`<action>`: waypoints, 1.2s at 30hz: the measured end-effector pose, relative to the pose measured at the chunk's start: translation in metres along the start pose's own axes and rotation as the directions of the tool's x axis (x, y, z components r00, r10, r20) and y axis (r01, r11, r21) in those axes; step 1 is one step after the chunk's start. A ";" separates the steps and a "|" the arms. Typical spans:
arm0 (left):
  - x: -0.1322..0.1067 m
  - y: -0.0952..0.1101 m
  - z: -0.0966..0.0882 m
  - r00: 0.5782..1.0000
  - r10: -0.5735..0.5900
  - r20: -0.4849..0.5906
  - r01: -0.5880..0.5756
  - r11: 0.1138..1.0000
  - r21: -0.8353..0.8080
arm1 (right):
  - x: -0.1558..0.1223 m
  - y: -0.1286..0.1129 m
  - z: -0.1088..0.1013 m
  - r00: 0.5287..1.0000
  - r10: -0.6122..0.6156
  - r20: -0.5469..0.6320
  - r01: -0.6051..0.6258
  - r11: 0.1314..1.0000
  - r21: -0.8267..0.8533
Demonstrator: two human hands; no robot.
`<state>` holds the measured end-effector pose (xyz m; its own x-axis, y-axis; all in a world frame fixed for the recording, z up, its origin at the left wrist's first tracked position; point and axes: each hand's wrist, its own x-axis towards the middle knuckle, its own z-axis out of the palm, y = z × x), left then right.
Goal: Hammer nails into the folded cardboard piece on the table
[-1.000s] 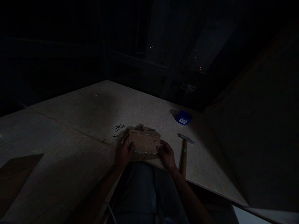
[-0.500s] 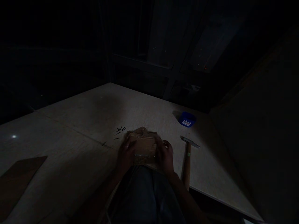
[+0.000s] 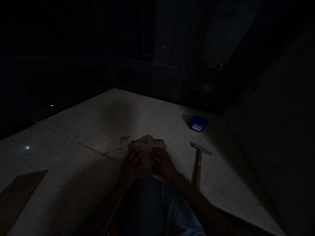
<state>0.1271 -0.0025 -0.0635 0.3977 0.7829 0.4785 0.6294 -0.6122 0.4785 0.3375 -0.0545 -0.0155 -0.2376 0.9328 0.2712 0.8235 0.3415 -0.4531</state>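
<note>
The scene is very dark. A small wooden block [image 3: 147, 145] with holes in its face lies at the near edge of a pale board tabletop [image 3: 152, 121]. My left hand [image 3: 132, 165] rests on its left side, fingers curled against it. My right hand [image 3: 163, 165] lies over the block's near right part, fingers bent on top. Both hands cover most of the block. Whether a small metal piece is between my fingers is too dim to tell. Several dark nails [image 3: 123, 140] lie just left of the block.
A hammer [image 3: 198, 160] with a wooden handle lies to the right of my right hand. A blue round tin [image 3: 198, 123] sits farther back right. A dark flat panel [image 3: 17, 190] lies at the far left. My lap is below the table edge.
My right hand has slid from the block's right end onto its top, toward the left hand. The block now sits more covered. The view shifted slightly.
</note>
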 end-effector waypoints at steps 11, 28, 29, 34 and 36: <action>0.012 0.063 0.053 1.000 0.020 0.021 -0.019 0.999 -0.038 | -0.095 0.055 -0.074 0.761 0.447 -0.470 -0.431 0.890 0.148; 0.047 0.129 0.092 0.987 0.133 0.085 -0.121 0.984 -0.132 | -0.148 0.116 -0.107 0.577 0.796 -0.184 -0.487 0.516 0.705; 0.048 0.133 0.094 0.987 0.132 0.088 -0.118 0.982 -0.151 | -0.153 0.118 -0.109 0.586 0.791 -0.178 -0.461 0.505 0.730; 0.049 0.156 0.107 0.984 0.126 0.123 -0.098 0.972 -0.214 | -0.174 0.117 -0.117 0.574 0.804 -0.155 -0.247 0.350 0.904; 0.049 0.163 0.111 0.984 0.122 0.128 -0.093 0.973 -0.212 | -0.177 0.120 -0.121 0.546 0.810 -0.214 -0.160 0.351 0.922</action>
<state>0.3234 -0.0513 -0.0440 0.5540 0.7098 0.4351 0.4334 -0.6921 0.5772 0.5410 -0.1926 -0.0153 0.6478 0.7609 -0.0375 -0.1479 0.0774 -0.9860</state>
